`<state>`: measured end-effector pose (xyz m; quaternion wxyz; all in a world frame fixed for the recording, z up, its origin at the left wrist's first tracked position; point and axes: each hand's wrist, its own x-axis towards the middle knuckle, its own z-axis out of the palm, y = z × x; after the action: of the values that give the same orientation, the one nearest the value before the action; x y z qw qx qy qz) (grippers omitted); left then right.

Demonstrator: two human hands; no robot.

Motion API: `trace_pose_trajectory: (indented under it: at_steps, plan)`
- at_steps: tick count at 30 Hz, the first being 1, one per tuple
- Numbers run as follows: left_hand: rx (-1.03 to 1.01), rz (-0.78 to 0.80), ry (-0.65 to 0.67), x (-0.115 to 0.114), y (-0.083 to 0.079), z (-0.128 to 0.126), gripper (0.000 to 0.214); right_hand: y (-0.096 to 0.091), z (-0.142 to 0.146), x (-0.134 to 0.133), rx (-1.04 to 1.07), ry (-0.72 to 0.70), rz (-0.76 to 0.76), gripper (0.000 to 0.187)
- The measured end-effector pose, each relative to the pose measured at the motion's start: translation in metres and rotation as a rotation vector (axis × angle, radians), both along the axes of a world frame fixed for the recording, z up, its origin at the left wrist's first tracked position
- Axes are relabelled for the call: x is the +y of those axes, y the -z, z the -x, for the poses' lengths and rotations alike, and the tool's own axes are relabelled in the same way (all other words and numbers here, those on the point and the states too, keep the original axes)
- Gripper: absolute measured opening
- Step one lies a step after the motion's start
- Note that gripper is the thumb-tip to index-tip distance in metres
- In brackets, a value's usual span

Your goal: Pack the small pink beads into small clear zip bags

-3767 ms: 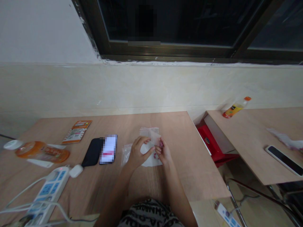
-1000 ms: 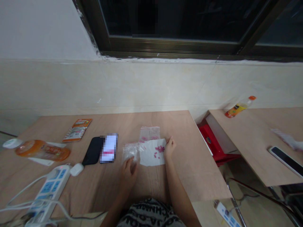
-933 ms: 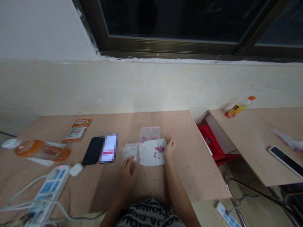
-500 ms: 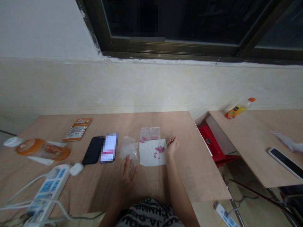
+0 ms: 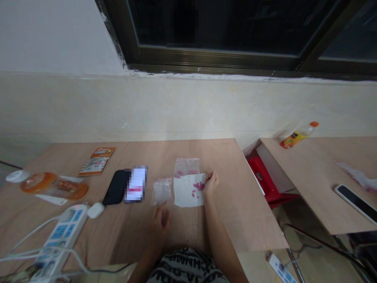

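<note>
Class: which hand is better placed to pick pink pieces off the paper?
Probably the right hand: it's beside the pink pieces on the paper. The left hand is nearer the clear bag.

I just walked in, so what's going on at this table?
A person's right hand curls at the right edge of a white paper bearing small pink-red pieces. The left hand is at the near edge of a clear bag; whether it touches is hard to tell. Another bag, showing similar pieces, lies beyond the paper.
</note>
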<state>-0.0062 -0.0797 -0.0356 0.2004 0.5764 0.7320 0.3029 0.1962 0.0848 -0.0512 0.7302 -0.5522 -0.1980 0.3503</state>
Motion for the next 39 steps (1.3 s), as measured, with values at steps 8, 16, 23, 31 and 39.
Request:
trace_pose_trajectory:
  at_steps: [8, 16, 23, 31, 39]
  plan:
    - [0.305, -0.192, -0.041, 0.065, -0.018, -0.004, 0.06, 0.004, 0.008, 0.0, -0.105, -0.059, 0.037, 0.047]
    - [0.412, -0.108, 0.006, 0.103, -0.004, -0.003, 0.057, 0.004, -0.003, -0.002, -0.242, -0.031, 0.053, 0.049]
    - [0.482, -0.074, 0.037, 0.11, 0.018, 0.003, 0.059, 0.009, -0.008, -0.002, -0.324, -0.09, 0.065, 0.051]
    - [0.5, -0.074, 0.04, 0.113, 0.018, 0.003, 0.065, 0.013, -0.009, -0.002, -0.315, -0.137, 0.057, 0.051]
    - [0.424, -0.185, 0.062, 0.116, -0.013, -0.016, 0.058, 0.017, -0.009, 0.0, -0.302, -0.172, 0.023, 0.05]
